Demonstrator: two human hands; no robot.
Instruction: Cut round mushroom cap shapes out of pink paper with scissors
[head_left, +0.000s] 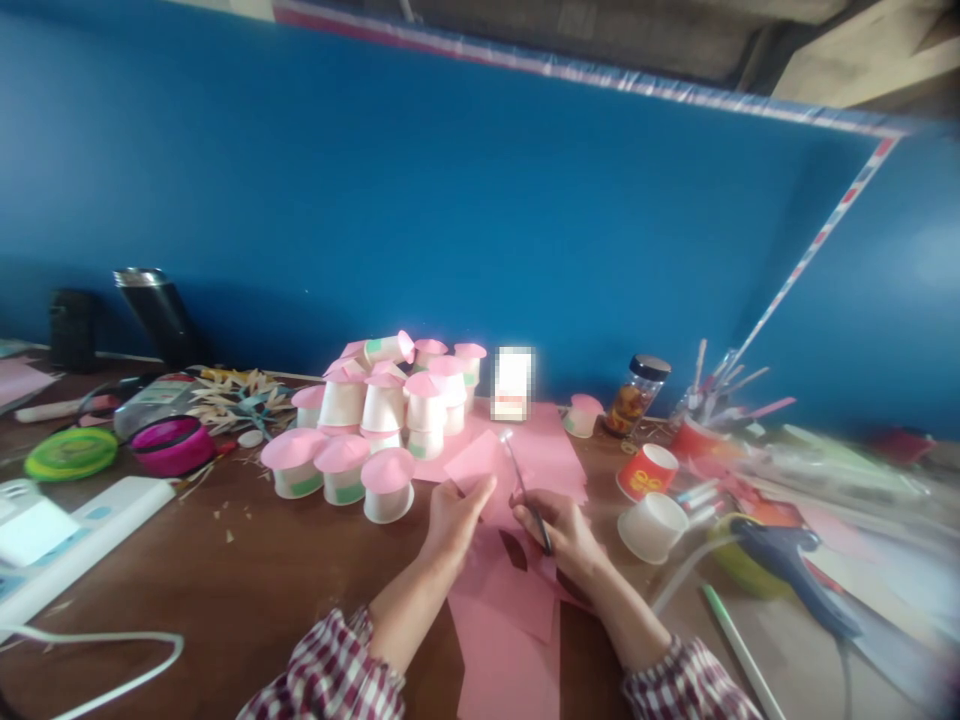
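Note:
My left hand (pixel 459 515) pinches a piece of pink paper (pixel 476 462) between thumb and fingers. In my right hand (pixel 564 530) is a pair of scissors (pixel 517 465), its blades pointing up and away beside the held paper. Whether the blades touch the paper I cannot tell. Beneath both hands lie larger pink sheets (pixel 510 650), one with a dark leaf-shaped gap in it. Beyond my left hand stand several upturned paper cups (pixel 388 495) with pink paper tops, some stacked on others and one lying on its side.
To the right are a red cup (pixel 649 470), a white cup (pixel 654 527), a lidded jar (pixel 637 392), a glue gun (pixel 799 570) and a green-tipped pen (pixel 739 645). At left lie a power strip (pixel 90 555), a magenta pouch (pixel 172 443) and a dark flask (pixel 157 315). A blue partition (pixel 480 200) closes the back.

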